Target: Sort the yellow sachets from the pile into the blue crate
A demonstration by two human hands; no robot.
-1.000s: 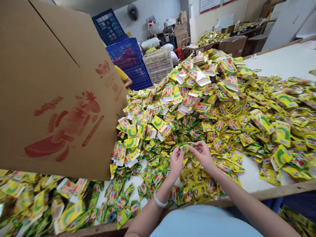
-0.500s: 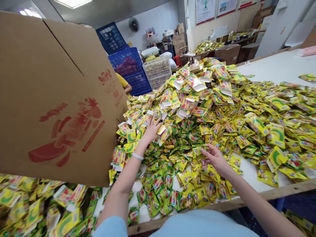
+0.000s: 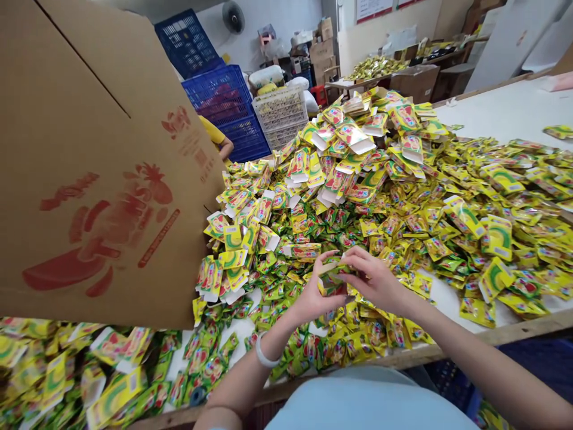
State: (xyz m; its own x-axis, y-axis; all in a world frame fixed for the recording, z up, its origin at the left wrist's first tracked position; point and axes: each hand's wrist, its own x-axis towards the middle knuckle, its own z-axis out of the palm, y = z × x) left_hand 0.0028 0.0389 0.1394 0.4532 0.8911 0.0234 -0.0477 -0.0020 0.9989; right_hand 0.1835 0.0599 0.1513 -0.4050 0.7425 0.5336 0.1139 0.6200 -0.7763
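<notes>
In front of my body, my two hands meet above the packets. My left hand [image 3: 313, 297] is curled around a small printed carton [image 3: 332, 290], its thumb below and fingers above. Close against it, my right hand [image 3: 378, 283] pinches a green-yellow candy packet [image 3: 333, 267] at the carton's upper opening. Fingers partly hide both, and I cannot tell how far the packet is inside. Beneath lie many loose green candy packets [image 3: 286, 352] and yellow candy packets [image 3: 358, 343]. Beyond is a heap of small open cartons [image 3: 353, 137].
A large printed cardboard box [image 3: 107, 179] stands at the left, with more cartons and packets [image 3: 54, 376] before it. The white table [image 3: 487, 113] has a wooden front edge [image 3: 483, 352]. Behind are blue crates [image 3: 219, 95], a white crate [image 3: 282, 110] and a person's yellow sleeve [image 3: 212, 131].
My left hand has come back from the carton heap toward me with a small carton. My right hand, holding the packet, has moved left to meet it. The view has shifted slightly.
</notes>
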